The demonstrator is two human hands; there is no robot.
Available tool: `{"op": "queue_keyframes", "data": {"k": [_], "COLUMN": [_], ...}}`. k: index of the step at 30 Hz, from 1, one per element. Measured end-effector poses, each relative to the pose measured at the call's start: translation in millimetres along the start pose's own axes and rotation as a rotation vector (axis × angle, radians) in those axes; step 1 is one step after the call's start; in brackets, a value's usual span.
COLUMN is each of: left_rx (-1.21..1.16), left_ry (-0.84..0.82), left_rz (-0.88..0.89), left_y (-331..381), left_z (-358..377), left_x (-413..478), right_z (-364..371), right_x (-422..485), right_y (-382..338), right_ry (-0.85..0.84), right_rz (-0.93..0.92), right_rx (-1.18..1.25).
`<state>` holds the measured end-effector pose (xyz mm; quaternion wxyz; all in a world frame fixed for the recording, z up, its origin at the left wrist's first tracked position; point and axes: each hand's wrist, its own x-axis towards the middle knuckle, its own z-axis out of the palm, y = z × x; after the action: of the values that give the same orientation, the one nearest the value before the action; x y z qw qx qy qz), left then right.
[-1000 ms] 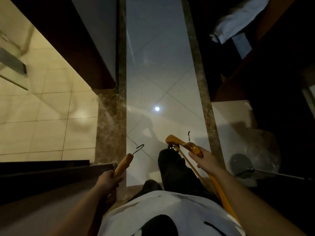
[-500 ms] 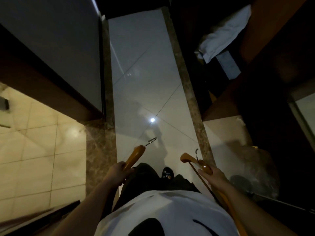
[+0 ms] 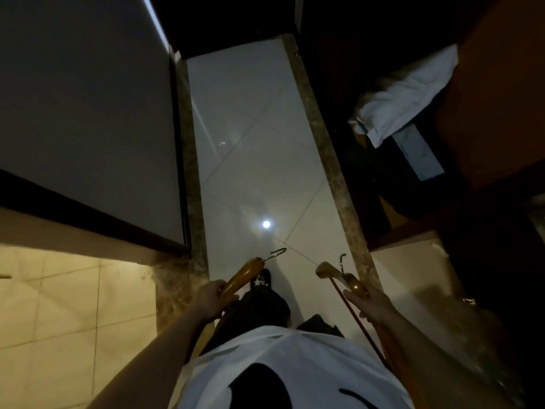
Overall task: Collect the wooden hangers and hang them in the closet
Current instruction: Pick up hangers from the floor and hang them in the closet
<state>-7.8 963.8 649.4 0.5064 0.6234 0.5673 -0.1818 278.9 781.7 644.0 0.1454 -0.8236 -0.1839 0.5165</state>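
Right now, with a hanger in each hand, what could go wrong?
The left hand grips the left hanger, the right hand the right hanger, so a slip on the glossy floor tiles might be hard to catch. The passage is dim and narrow; the left hanger's metal hook points forward and could scrape the grey wall panel.

The white floor strip (image 3: pixel 253 137) gives an open lane straight ahead, until darkness closes its far end. Left of the strip, a tall grey panel (image 3: pixel 88 113) stands hard along the stone edging and walls off that side. Nearer, the panel ends and beige tiles (image 3: pixel 59 314) open leftward. Right of the strip lies a dark recess (image 3: pixel 383 178), partly filled by a white cloth bundle (image 3: pixel 407 93). At the strip's near end the left hand (image 3: pixel 209 299) grips the left hanger (image 3: pixel 241 276) and the right hand (image 3: pixel 370 302) grips the right hanger (image 3: pixel 327 268), their hooks jutting forward with a gap between them.
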Motion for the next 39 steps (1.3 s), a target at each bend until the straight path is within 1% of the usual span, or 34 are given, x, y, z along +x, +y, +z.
{"op": "queue_keyframes", "data": {"k": [4, 9, 12, 16, 19, 21, 24, 29, 32, 34, 37, 39], "left_rx": [-0.049, -0.015, -0.01, -0.015, -0.051, 0.016, 0.077, 0.124, 0.186, 0.285, 0.404, 0.512], "left_ry": [0.066, 0.165, 0.179, 0.185, 0.172, 0.137, 0.081, -0.006, -0.064, -0.093, -0.134, -0.133], "left_rz": [-0.072, -0.099, -0.143, -0.155, -0.17, -0.141, -0.048, 0.157, 0.262, 0.307, 0.315, 0.391], "left_y": [0.8, 15.1, 33.1, 79.4, 131.5, 174.9, 252.1, 383.4, 448.9, 491.2, 551.6, 587.6], "left_z": [-62.6, -132.1, -164.4, -186.5, -187.9, -188.0, -185.0, -173.6, -169.7, -166.9, -165.1, -166.0], "left_x": [26.8, 57.7, 85.2, 128.0, 162.9, 189.3, 223.8, 262.1, 282.4, 296.3, 319.6, 331.3], "right_z": [-9.4, -34.8, -57.1, -93.0, -128.2, -154.2, -195.0, -254.0, -281.5, -296.4, -316.6, -329.8], "right_x": [33.8, 65.2, 90.7, 128.8, 159.9, 178.2, 200.5, 225.1, 227.5, 230.8, 235.8, 238.7], "right_y": [-85.6, -170.0, -198.8, -216.1, -217.6, -213.4, -204.4, -182.9, -189.1, -193.8, -209.0, -222.3], "right_ry": [-0.023, -0.013, -0.025, -0.016, -0.004, 0.013, 0.069, 0.145, 0.257, 0.35, 0.483, 0.582], "right_rz": [-0.157, -0.3, -0.332, -0.328, -0.27, -0.209, -0.142, -0.041, -0.001, 0.027, 0.034, 0.041], "right_rx": [0.031, 0.097, 0.128, 0.144, 0.176, 0.195, 0.223, 0.372, 0.442, 0.479, 0.519, 0.531]}}
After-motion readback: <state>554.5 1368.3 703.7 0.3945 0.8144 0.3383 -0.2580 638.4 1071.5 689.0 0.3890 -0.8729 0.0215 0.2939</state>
